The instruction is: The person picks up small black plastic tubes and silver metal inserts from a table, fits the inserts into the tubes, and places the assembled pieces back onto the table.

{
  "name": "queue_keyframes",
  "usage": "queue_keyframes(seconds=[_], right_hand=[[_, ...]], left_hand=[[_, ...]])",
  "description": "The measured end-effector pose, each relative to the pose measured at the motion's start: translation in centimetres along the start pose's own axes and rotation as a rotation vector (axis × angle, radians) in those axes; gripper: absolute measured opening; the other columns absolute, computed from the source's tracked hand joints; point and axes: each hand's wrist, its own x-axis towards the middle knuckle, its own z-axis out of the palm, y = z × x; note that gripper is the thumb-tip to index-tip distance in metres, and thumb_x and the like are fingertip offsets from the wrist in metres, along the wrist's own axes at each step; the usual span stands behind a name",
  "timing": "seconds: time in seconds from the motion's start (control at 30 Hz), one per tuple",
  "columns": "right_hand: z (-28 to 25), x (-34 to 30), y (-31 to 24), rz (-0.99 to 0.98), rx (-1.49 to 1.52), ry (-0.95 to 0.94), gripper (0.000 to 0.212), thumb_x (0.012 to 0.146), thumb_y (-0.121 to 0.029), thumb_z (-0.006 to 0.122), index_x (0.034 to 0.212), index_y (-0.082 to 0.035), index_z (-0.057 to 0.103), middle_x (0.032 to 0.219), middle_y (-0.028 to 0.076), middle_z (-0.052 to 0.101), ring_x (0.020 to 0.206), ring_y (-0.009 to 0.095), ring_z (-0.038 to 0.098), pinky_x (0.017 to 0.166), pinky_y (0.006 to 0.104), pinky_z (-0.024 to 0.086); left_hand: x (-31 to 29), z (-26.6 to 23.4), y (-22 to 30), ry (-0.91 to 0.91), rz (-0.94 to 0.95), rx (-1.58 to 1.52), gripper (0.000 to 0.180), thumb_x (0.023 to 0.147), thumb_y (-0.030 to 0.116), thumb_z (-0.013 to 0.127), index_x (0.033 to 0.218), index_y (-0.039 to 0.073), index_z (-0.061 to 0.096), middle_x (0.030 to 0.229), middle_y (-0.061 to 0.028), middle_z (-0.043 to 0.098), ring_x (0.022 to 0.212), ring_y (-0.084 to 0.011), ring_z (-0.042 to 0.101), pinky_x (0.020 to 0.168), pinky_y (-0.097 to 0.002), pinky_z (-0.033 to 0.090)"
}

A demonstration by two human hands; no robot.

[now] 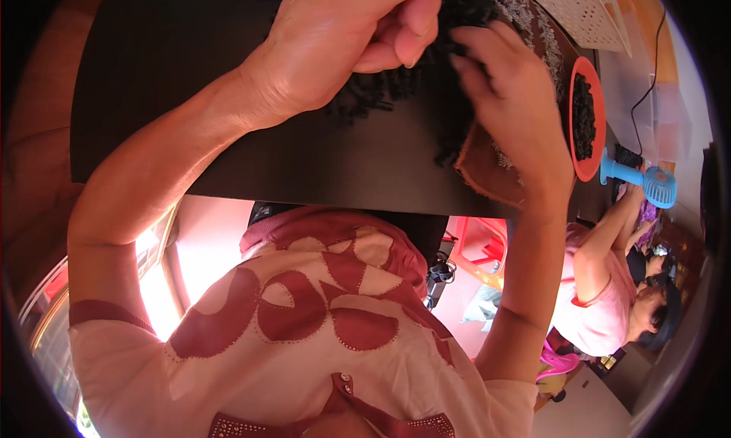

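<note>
My left hand (pixel 358 38) is raised over the dark table, its fingers curled in and pressed together. Whatever they may hold is hidden from this side. Small black tube-like pieces (pixel 381 91) lie heaped on the table below and between my hands. At the right edge of the heap is my right hand (pixel 510 76), slightly blurred, fingers bent and the thumb apart from them. I make out nothing held in it. Beneath my right wrist lies a brown cloth (pixel 487 167) with small clear or silvery pieces (pixel 548 46) scattered on it.
An orange-red bowl (pixel 572 145) of black pieces stands right of my right hand. Beside it is a blue handheld fan (pixel 659 187). A whitish perforated basket (pixel 579 11) is at the far right. Another person (pixel 601 308) in pink works at the right. The table's near edge runs before my body.
</note>
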Motion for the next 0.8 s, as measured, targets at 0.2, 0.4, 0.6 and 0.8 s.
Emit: queue_keyframes(seconds=[0.2,0.4,0.6,0.8], right_hand=[[-1.7,-1.4,0.8,0.134,0.104,-0.007,0.009,0.083,-0.006,0.06,0.091,-0.002,0.062,0.085,0.014,0.056,0.078,0.036,0.059,0.067,0.0415,0.046],[-0.5,-1.1,0.2,0.041,0.053,-0.033,0.009,0.083,-0.007,0.06,0.092,-0.004,0.063,0.084,0.012,0.055,0.076,0.035,0.058,0.065,0.042,0.046],[-0.9,-1.2,-0.1,0.061,0.079,-0.075,0.009,0.083,-0.008,0.06,0.091,-0.004,0.063,0.084,0.012,0.054,0.077,0.034,0.058,0.065,0.0423,0.046],[-0.3,-0.5,-0.7,0.006,0.018,-0.031,0.009,0.083,-0.009,0.061,0.091,-0.004,0.063,0.084,0.012,0.054,0.075,0.034,0.058,0.065,0.0419,0.047]], left_hand=[[-0.1,0.3,0.4,-0.054,-0.031,-0.048,0.049,0.102,0.035,0.039,0.067,0.005,0.054,0.056,-0.0065,0.052,0.039,-0.0074,0.033,0.037,-0.0209,0.023],[-0.1,0.3,0.0,-0.045,-0.039,-0.027,0.048,0.102,0.036,0.04,0.067,0.006,0.055,0.056,-0.0061,0.053,0.039,-0.0072,0.034,0.037,-0.0205,0.023],[-0.4,0.5,0.2,-0.048,-0.038,-0.035,0.048,0.102,0.037,0.04,0.068,0.006,0.055,0.056,-0.0055,0.052,0.039,-0.0072,0.034,0.037,-0.0202,0.023],[-0.7,0.3,0.1,-0.066,-0.019,-0.033,0.047,0.102,0.036,0.04,0.068,0.006,0.055,0.056,-0.0049,0.052,0.04,-0.0067,0.034,0.037,-0.02,0.024]])
